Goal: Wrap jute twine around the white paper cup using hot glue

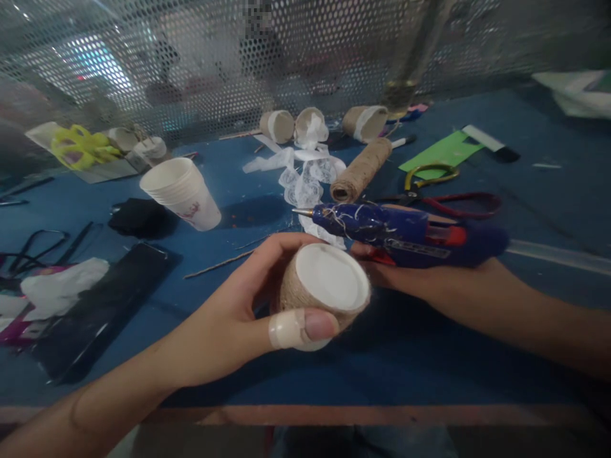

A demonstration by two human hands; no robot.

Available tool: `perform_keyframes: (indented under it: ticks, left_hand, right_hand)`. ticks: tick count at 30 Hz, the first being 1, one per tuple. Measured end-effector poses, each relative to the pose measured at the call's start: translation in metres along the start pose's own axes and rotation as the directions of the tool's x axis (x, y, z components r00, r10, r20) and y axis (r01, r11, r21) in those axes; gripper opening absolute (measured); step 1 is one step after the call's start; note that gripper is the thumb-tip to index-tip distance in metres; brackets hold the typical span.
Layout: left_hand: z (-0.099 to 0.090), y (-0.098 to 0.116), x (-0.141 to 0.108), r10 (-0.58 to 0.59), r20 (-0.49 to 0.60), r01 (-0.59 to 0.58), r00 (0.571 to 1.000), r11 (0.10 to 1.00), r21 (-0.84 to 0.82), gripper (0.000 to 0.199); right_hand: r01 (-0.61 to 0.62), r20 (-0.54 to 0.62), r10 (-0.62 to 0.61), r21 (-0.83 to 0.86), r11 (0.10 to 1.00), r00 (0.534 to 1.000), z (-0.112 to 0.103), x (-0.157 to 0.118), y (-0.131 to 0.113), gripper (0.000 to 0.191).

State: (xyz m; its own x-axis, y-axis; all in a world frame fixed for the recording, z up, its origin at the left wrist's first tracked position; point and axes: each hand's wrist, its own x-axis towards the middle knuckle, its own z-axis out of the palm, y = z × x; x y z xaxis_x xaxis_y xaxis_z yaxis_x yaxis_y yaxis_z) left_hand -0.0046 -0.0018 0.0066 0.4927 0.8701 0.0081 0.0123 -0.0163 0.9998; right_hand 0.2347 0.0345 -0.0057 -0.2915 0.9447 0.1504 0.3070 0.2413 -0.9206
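Note:
My left hand (238,318), with a bandage round its thumb, is wrapped round a twine-covered cup (298,289) whose white base faces up. Just behind and to the right, my right hand (405,277) holds a blue glue gun (396,232) lying sideways, its metal tip pointing left above the cup. The gun hides most of the right fingers. White lace (308,184) lies beyond the tip. Behind the gun is a roll of twine (363,168).
Stacked paper cups (184,191) and a black object (138,217) stand left. A dark case (105,312) lies front left. Scissors (465,202) and green card (442,154) are right. Wrapped cups (365,123) line a perforated metal screen (214,70).

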Motion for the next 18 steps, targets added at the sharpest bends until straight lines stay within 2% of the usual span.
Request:
perform_keyframes:
  ticks: [4, 9, 14, 18]
  left_hand:
    - [0.0008, 0.001, -0.0003, -0.012, 0.012, 0.012, 1.0, 1.0, -0.003, 0.047]
    - [0.0003, 0.0024, -0.0014, -0.029, 0.001, 0.029, 1.0, 0.999, 0.029, 0.049]
    - [0.0002, 0.0026, -0.0022, -0.046, 0.015, 0.046, 0.999, 0.998, 0.034, 0.052]
    - [0.0003, 0.0036, -0.0027, -0.036, 0.014, 0.035, 0.999, 0.997, 0.062, 0.053]
  right_hand:
    - [-0.04, 0.053, 0.035, 0.1, 0.994, 0.998, 0.0, -0.0007, -0.0016, 0.027]
    - [-0.036, 0.051, 0.033, 0.054, 0.998, 0.998, -0.0015, 0.0002, -0.0039, 0.02]
    - [-0.095, 0.046, 0.094, 0.019, 0.995, 0.994, -0.0011, 0.001, -0.0028, 0.029]
    - [-0.119, 0.081, 0.113, 0.068, 0.991, 0.99, 0.0013, 0.0015, -0.0037, 0.027]
